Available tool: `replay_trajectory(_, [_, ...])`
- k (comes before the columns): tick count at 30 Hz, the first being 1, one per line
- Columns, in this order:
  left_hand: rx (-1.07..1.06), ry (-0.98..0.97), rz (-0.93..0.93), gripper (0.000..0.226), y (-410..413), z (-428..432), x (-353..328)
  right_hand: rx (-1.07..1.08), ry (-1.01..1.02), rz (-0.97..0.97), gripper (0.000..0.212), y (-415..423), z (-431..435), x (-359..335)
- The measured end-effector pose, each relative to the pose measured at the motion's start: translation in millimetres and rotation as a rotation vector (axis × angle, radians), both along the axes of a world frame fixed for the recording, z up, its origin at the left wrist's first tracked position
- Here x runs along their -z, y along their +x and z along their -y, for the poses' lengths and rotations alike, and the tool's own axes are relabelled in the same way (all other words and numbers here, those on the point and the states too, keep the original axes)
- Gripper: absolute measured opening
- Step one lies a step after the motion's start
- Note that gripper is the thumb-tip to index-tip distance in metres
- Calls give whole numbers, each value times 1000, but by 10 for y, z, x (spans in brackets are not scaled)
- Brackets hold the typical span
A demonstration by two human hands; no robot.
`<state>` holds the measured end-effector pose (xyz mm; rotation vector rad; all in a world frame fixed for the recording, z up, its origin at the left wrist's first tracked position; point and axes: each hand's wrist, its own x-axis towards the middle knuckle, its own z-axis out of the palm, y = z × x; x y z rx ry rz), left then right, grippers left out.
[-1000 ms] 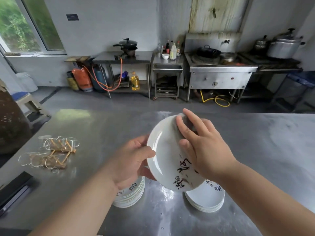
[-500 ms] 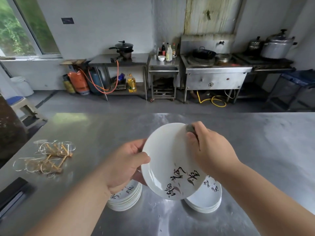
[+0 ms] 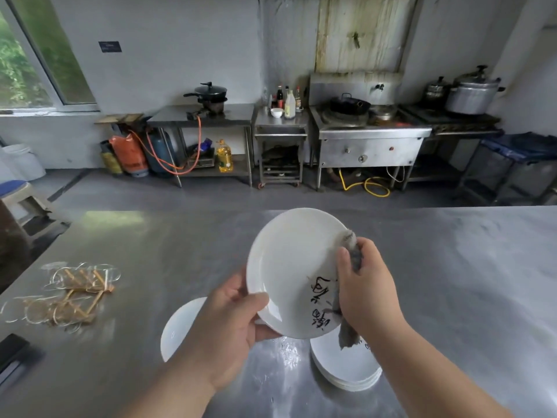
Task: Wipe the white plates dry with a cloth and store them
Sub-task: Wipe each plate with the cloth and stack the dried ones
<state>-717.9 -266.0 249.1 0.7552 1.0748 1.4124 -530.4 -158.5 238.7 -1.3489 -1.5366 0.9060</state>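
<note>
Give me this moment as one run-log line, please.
left hand: grips plate | right hand: presses cloth on plate | table: other plates

Steel table [image 3: 452,282]; wire-and-wood rack [image 3: 69,294] lying on its left part. Back wall: wok [image 3: 349,105] on stove [image 3: 370,143], big lidded pot [image 3: 471,95] right, oil bottle [image 3: 224,156] on lower shelf, yellow hose [image 3: 367,185] on floor.

Steel table [image 3: 452,282] bears left plate stack [image 3: 180,330], right plate stack [image 3: 346,369], wire racks [image 3: 72,294].
</note>
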Motion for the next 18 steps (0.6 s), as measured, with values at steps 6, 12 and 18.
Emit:
replay_trajectory(6, [156,-109,-144,36,-244,-188,-200,-323,316,589,16,77,-296,-445])
replay_trajectory(12, [-84,59,-553,25,-54,-268,-128,-409,670,839,30,-213,-220,-630])
replay_trajectory(18, [-514,14,-811,31,105,-247,103,-91,124,423,18,-134,89,-144])
